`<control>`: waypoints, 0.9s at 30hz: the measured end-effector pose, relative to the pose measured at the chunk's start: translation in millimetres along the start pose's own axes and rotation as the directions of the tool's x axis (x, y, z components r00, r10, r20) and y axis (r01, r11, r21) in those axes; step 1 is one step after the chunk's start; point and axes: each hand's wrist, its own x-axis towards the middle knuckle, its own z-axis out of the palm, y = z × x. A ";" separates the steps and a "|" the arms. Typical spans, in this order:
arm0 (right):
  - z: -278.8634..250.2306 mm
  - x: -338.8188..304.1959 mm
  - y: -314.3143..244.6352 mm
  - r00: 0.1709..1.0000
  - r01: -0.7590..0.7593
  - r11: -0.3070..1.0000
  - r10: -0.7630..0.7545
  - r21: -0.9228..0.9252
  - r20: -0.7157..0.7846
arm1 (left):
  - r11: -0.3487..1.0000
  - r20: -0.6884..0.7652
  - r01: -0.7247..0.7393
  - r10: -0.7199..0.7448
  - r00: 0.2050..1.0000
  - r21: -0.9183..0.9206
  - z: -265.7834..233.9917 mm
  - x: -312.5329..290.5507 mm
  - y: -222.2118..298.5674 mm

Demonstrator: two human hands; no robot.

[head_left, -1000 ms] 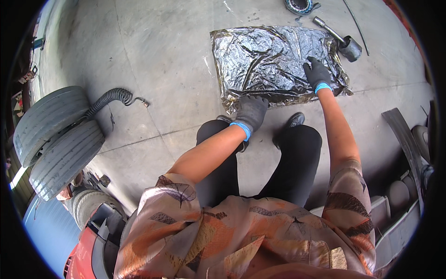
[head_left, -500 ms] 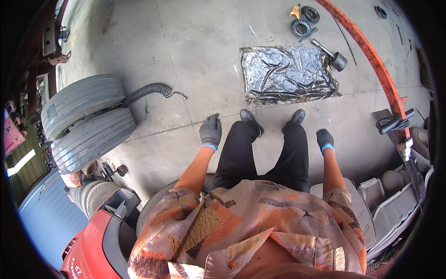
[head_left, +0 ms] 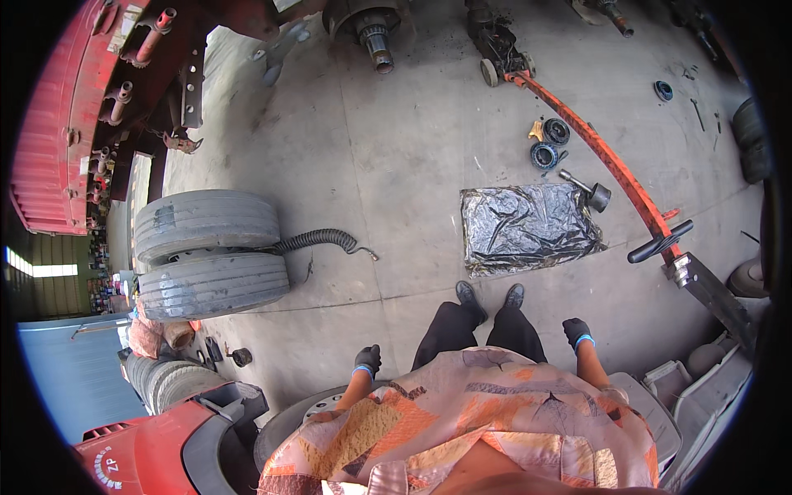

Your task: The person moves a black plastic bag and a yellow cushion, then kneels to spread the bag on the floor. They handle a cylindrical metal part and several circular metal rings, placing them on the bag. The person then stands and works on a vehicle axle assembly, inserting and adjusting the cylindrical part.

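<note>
Back from the silvery sheet (head_left: pixel 528 227) they came! Left hand (head_left: pixel 368 360) and right hand (head_left: pixel 577 332), both curled narrow, hung well apart, while that crinkled sheet lay on the floor (head_left: pixel 412 165) ahead of the shoes (head_left: pixel 514 296).

The red trailer (head_left: pixel 62 157) runs out past the upper left rim, the hub (head_left: pixel 355 18) is cut by the top edge, and the red machine (head_left: pixel 153 437) is clipped at lower left. The shirt (head_left: pixel 462 396) hides the upper thighs and part of a wheel (head_left: pixel 276 425), and one end of the hose (head_left: pixel 322 237) is lost between two tyres (head_left: pixel 210 216). Separate fingers on the left hand (head_left: pixel 368 358) and right hand (head_left: pixel 577 332) are too small to make out.
</note>
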 end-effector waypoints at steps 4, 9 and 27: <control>-17.4 -26.2 -37.4 0.990 -0.137 0.954 0.142 0.267 0.002 | 1.000 0.108 0.012 -0.013 0.994 0.009 -12.2 -22.3 7.3; -15.2 -60.8 -75.5 0.970 -0.220 0.898 0.244 0.381 -0.016 | 0.997 0.183 -0.003 -0.012 0.983 0.082 -65.1 7.9 8.4; 246.5 -86.5 -226.8 0.922 -0.361 0.682 0.363 0.636 0.134 | 0.691 0.200 -0.562 0.536 0.820 0.455 -165.3 147.7 594.0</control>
